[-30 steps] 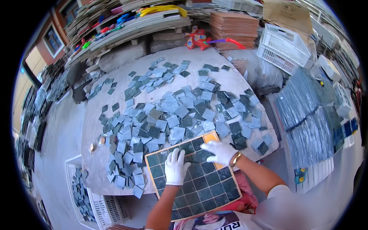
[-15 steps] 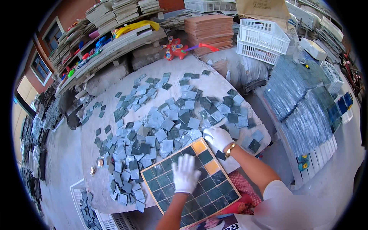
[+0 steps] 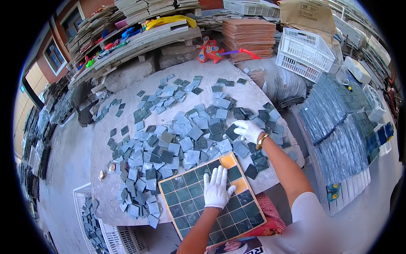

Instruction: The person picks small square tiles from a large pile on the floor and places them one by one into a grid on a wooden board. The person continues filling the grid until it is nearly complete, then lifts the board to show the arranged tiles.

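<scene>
The white-gloved left hand lies flat and open, fingers spread, pressing on the square grid tray of dark green tiles at the lower centre of the frame. The white-gloved right hand, right of centre, pinches one dark square tile at the edge of the loose blue-grey tile heap. The tile looks stiff, light, glossy and likely brittle, so it is best taken by its edges. The heap spreads across the pale round concrete table. White plastic crates sit at the upper right, and stacked blue tile sheets at the right.
</scene>
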